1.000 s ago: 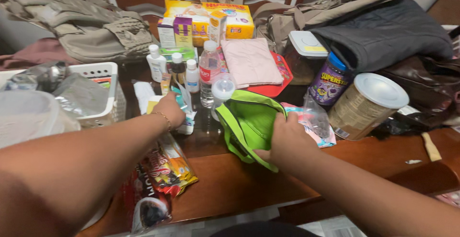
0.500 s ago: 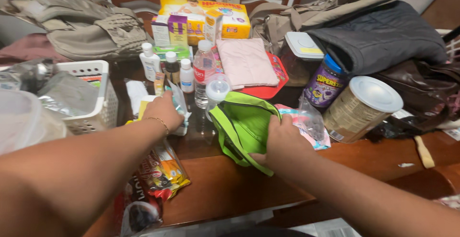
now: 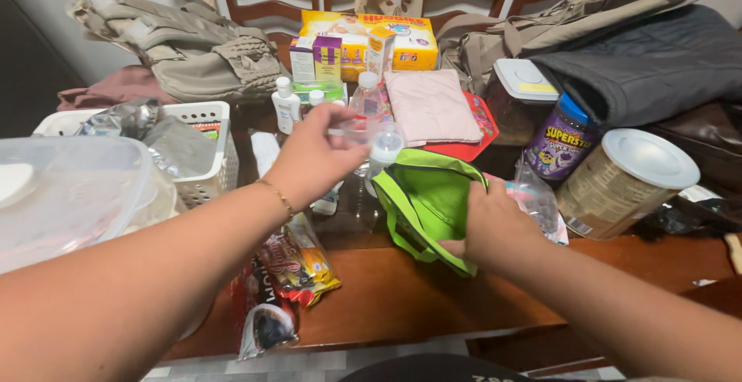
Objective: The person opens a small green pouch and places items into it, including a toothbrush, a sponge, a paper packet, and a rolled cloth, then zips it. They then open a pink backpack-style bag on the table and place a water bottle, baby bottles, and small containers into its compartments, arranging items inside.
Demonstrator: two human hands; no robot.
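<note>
Fingers of the left hand [image 3: 313, 158] are pinching a clear baby bottle [image 3: 379, 144] just past the fingertips, while the right hand [image 3: 495, 224] is gripping the green bag [image 3: 429, 200] on the desk [image 3: 386, 297]. Bottle could be clipping nearby bottles [image 3: 287, 105], toppling them.

Both forearms reach forward from the lower edge of the view, bare to the wrist. The left hand [image 3: 313, 158] is raised, fingers curled in a pinch, a thin bracelet at its wrist. The right hand [image 3: 495, 224] sits lower, knuckles up, fingers closed in a grip.
</note>
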